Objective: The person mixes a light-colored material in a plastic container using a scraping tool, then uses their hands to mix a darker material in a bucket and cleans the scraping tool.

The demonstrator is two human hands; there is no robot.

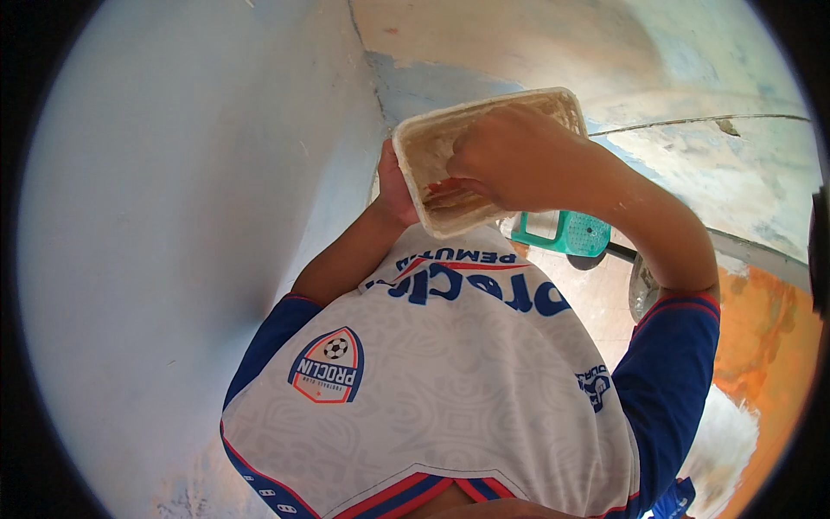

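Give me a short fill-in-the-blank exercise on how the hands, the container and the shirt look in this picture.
1. The left hand supports the pale container at its ____ side (left or right).
2. The right hand reaches ____ the container (into or under).
3. The sleeves of the mostly white shirt are mainly ____ (blue or yellow).

Missing words: left; into; blue.

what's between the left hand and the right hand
In the head view, the pale tub: its left wall and part of its inside lie between the left hand outside and the right hand within.
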